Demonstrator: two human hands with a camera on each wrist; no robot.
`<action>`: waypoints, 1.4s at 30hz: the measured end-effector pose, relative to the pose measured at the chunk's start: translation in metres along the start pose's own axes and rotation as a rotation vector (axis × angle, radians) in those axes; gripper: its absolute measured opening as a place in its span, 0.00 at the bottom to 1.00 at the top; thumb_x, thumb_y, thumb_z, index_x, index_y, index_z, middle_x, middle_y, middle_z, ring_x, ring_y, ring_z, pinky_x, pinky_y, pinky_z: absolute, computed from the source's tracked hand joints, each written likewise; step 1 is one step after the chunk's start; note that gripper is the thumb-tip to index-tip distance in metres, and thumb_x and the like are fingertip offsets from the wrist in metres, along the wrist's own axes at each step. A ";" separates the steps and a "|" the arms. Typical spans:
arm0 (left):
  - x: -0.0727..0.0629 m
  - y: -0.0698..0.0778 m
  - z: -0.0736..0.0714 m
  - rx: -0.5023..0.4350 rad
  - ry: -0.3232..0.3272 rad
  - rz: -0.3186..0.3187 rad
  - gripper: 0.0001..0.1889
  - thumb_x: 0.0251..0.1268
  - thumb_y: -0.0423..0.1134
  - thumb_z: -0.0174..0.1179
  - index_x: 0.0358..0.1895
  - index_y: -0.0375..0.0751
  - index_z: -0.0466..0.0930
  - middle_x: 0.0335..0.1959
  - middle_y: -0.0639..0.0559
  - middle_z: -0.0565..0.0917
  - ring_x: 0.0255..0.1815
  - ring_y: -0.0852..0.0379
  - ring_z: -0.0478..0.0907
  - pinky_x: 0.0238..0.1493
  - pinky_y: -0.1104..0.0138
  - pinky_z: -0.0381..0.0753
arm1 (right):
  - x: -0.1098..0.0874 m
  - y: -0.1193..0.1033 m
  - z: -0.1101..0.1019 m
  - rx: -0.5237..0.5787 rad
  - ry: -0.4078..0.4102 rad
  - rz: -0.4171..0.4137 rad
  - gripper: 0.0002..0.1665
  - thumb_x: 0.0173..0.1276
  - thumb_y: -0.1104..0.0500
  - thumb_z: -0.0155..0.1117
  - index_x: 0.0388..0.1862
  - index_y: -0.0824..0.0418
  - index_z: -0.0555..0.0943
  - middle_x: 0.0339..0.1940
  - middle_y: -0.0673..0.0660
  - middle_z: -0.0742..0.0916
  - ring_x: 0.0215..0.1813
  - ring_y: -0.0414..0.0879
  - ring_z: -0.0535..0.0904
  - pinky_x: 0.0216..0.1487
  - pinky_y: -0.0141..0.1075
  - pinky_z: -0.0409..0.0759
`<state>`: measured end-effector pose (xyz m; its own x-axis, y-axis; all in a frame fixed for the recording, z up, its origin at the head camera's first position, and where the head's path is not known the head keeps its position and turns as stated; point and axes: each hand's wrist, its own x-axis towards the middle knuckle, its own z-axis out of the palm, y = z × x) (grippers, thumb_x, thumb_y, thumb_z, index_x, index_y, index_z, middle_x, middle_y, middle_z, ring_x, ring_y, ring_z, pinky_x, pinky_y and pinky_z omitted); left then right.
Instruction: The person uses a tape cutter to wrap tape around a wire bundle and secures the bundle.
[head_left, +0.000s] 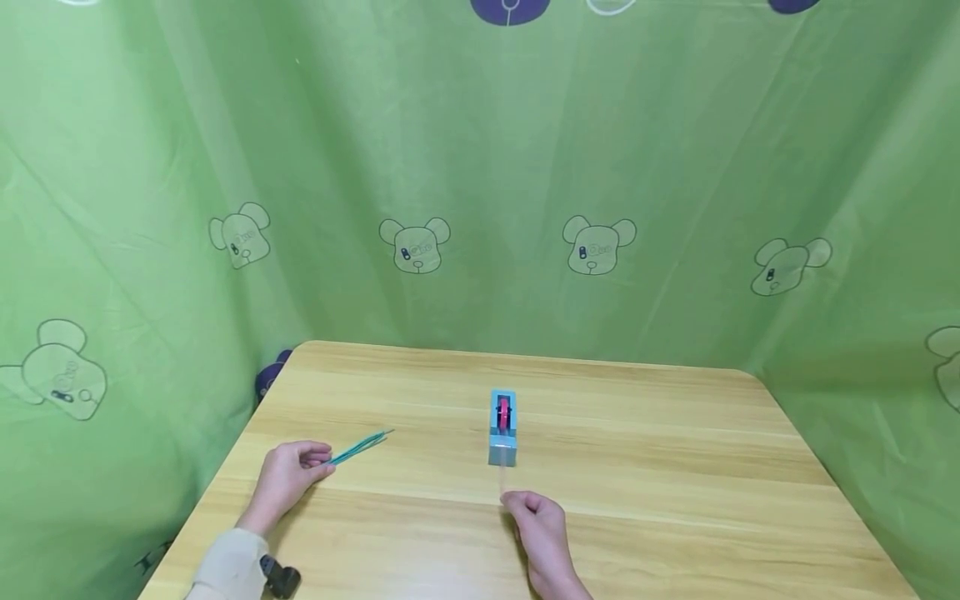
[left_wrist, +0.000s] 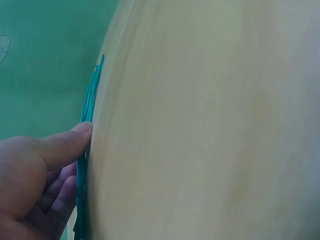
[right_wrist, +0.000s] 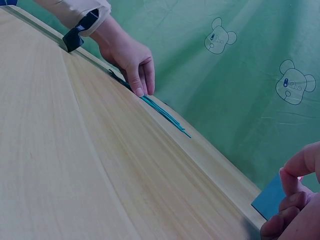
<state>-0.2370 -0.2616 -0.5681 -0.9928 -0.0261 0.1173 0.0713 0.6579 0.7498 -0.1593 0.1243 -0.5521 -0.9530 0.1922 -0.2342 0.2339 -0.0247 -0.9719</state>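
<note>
On the left of the table, my left hand (head_left: 288,477) pinches a bundle of thin teal wire-like strands (head_left: 362,447) between thumb and fingers. Their free ends point away to the right; the left wrist view shows the strands (left_wrist: 87,100) running past the thumb. A light blue tape dispenser (head_left: 502,456) with a pink-red core (head_left: 503,413) stands near the table's middle. From its front edge a strip of clear tape (head_left: 502,479) stretches toward me. My right hand (head_left: 542,533) pinches the strip's end. In the right wrist view, its fingers (right_wrist: 295,200) partly cover the dispenser (right_wrist: 269,198).
The wooden table (head_left: 660,467) has rounded far corners. A green curtain (head_left: 495,150) with bear-head prints hangs behind it and along both sides. A black device (head_left: 281,577) is strapped at the left wrist, by the beige sleeve (head_left: 231,567).
</note>
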 end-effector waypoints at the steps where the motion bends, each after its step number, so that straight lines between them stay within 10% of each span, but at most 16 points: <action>1: 0.000 0.001 0.000 -0.001 0.001 -0.004 0.16 0.52 0.33 0.75 0.46 0.35 0.86 0.35 0.51 0.88 0.35 0.58 0.84 0.39 0.67 0.83 | 0.000 0.000 0.000 0.000 -0.001 0.001 0.14 0.66 0.60 0.66 0.41 0.73 0.84 0.36 0.53 0.81 0.37 0.46 0.70 0.35 0.34 0.71; 14: 0.003 0.004 0.002 -0.011 -0.055 -0.049 0.10 0.57 0.29 0.69 0.43 0.35 0.86 0.34 0.52 0.87 0.35 0.58 0.83 0.39 0.67 0.82 | 0.001 0.002 -0.001 -0.010 -0.003 0.011 0.13 0.66 0.60 0.65 0.41 0.72 0.84 0.35 0.53 0.81 0.37 0.46 0.71 0.35 0.35 0.71; 42: 0.008 0.009 0.007 0.097 -0.100 0.060 0.08 0.54 0.27 0.66 0.38 0.37 0.85 0.29 0.57 0.82 0.33 0.61 0.79 0.39 0.66 0.81 | -0.001 0.002 -0.001 -0.001 -0.009 -0.011 0.14 0.66 0.60 0.65 0.42 0.72 0.83 0.37 0.54 0.82 0.37 0.46 0.70 0.36 0.34 0.71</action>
<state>-0.2448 -0.2502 -0.5650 -0.9920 0.0876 0.0911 0.1262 0.7255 0.6766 -0.1580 0.1251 -0.5542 -0.9572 0.1837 -0.2235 0.2235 -0.0214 -0.9745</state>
